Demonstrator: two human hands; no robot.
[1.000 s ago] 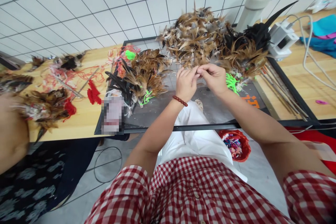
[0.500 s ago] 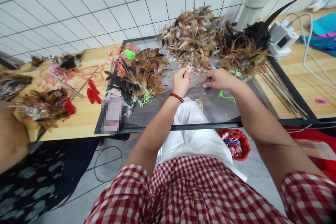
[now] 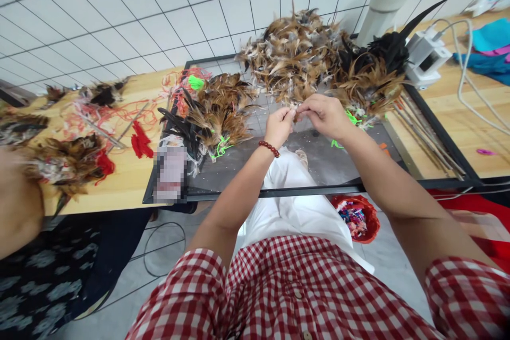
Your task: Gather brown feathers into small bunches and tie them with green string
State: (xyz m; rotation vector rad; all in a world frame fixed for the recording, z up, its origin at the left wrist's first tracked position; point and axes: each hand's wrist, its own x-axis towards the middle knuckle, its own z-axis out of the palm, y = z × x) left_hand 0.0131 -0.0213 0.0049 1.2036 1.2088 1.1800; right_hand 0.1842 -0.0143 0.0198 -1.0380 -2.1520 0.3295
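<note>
My left hand, with a beaded bracelet at the wrist, is closed in a pinch over the dark framed tray. What it pinches is too small to name. My right hand meets it fingertip to fingertip, its thumb and forefinger pressed together on something I cannot make out. A large pile of brown feathers lies just behind both hands. To their left are bundled brown feathers with green ties, and to the right more brown feathers beside black ones.
A pale bottle and a white charger with a cable stand at the back right. Thin sticks lie at the tray's right. At left, another person's arm is near feathers and red yarn. A red basket sits below.
My right hand has moved left and its fingertips now meet those of my left hand. My left hand has shifted slightly right. The other person's arm at the left has moved a little.
</note>
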